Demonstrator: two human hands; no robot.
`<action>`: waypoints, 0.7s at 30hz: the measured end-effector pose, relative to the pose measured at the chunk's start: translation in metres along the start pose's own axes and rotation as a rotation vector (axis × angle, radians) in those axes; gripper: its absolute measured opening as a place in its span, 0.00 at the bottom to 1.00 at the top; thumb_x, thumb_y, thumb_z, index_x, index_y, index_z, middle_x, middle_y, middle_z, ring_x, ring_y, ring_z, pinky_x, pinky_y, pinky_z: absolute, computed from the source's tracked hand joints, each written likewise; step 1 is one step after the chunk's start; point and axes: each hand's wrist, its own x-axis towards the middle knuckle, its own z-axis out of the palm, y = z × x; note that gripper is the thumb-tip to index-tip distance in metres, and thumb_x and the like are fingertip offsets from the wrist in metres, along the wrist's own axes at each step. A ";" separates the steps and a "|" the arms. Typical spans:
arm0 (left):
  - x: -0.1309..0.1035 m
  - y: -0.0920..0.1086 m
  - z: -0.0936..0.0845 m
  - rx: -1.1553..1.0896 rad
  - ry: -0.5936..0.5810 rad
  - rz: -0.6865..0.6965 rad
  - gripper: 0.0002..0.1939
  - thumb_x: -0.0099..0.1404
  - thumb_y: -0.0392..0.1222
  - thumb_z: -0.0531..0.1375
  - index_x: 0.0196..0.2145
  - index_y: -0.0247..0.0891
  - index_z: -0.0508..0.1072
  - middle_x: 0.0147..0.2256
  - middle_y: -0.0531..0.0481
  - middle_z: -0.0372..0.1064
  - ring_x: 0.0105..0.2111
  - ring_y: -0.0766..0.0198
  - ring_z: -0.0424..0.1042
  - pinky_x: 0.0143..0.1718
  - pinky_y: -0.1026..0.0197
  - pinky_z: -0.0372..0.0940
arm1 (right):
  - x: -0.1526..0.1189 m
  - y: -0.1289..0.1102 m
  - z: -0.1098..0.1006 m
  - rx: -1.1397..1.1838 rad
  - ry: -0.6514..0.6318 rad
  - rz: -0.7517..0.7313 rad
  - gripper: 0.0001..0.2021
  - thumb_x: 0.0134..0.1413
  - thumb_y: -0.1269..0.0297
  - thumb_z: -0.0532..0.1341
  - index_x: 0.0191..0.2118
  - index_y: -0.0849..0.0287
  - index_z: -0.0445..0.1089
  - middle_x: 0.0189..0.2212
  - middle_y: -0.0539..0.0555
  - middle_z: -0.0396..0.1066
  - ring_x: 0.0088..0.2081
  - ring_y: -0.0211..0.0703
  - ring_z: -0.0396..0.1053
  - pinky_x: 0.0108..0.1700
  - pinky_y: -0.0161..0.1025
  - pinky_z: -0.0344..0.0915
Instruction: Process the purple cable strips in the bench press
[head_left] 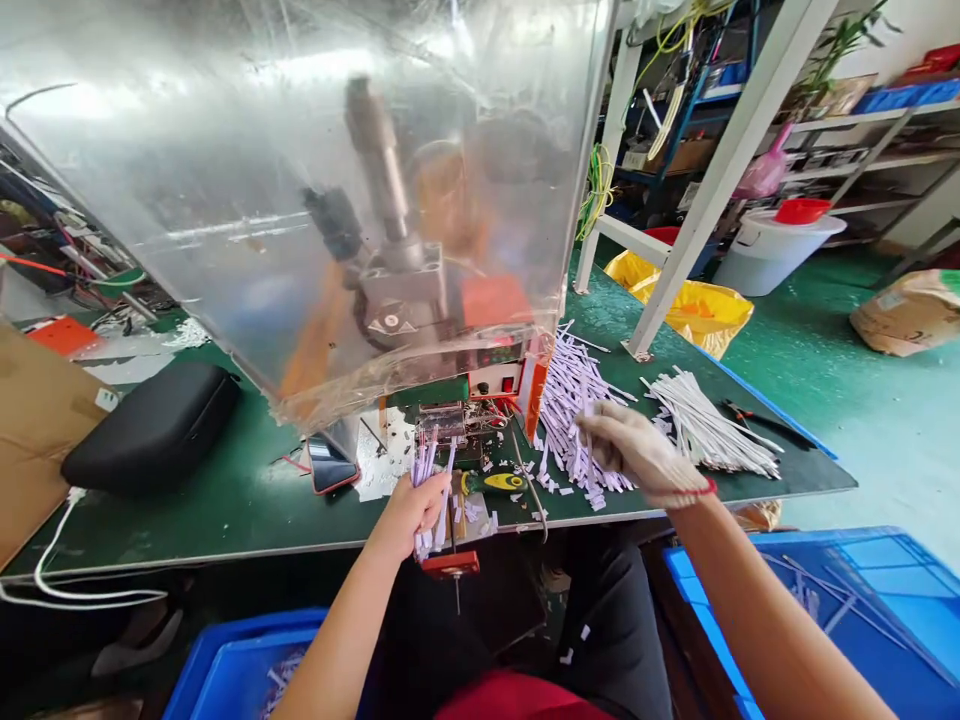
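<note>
No lettering is readable; the machine behind the plastic cover (247,200) is blurred. At lower centre, the left hand (421,505) grips a bundle of thin strips (425,460). Right of centre, the gloved right hand (626,445), its fingertips hard to make out, is at the strip pile (570,400).

green workbench (247,510), pile of pale strips (570,385), bundle of white strips (712,425), pliers (776,427), phone (334,468), black case (154,425)
</note>
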 end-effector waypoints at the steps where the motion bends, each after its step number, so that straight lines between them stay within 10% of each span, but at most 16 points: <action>1: -0.005 0.001 -0.004 -0.016 -0.032 -0.010 0.18 0.56 0.53 0.66 0.22 0.37 0.67 0.09 0.63 0.49 0.10 0.75 0.43 0.14 0.68 0.38 | -0.015 0.001 0.015 0.075 -0.124 0.033 0.16 0.56 0.49 0.60 0.34 0.58 0.66 0.21 0.48 0.67 0.16 0.32 0.61 0.16 0.29 0.56; 5: -0.029 0.003 -0.020 -0.095 -0.083 0.005 0.16 0.58 0.49 0.66 0.23 0.37 0.67 0.09 0.64 0.48 0.10 0.77 0.41 0.14 0.69 0.37 | -0.043 0.005 0.089 0.200 -0.409 0.144 0.20 0.57 0.44 0.58 0.32 0.58 0.66 0.18 0.46 0.66 0.12 0.31 0.57 0.12 0.29 0.54; 10: -0.057 -0.006 -0.045 -0.232 -0.047 0.035 0.14 0.60 0.48 0.64 0.28 0.34 0.70 0.10 0.65 0.47 0.11 0.78 0.40 0.14 0.71 0.37 | -0.021 0.011 0.156 0.100 -0.320 0.155 0.17 0.58 0.48 0.57 0.27 0.57 0.61 0.14 0.46 0.66 0.11 0.33 0.59 0.12 0.29 0.55; 21: -0.075 -0.034 -0.066 -0.423 0.132 -0.044 0.20 0.50 0.49 0.71 0.35 0.33 0.72 0.19 0.60 0.61 0.11 0.81 0.47 0.12 0.74 0.40 | 0.009 0.032 0.181 0.217 -0.240 0.179 0.15 0.56 0.51 0.57 0.28 0.57 0.63 0.18 0.50 0.71 0.14 0.38 0.67 0.13 0.32 0.59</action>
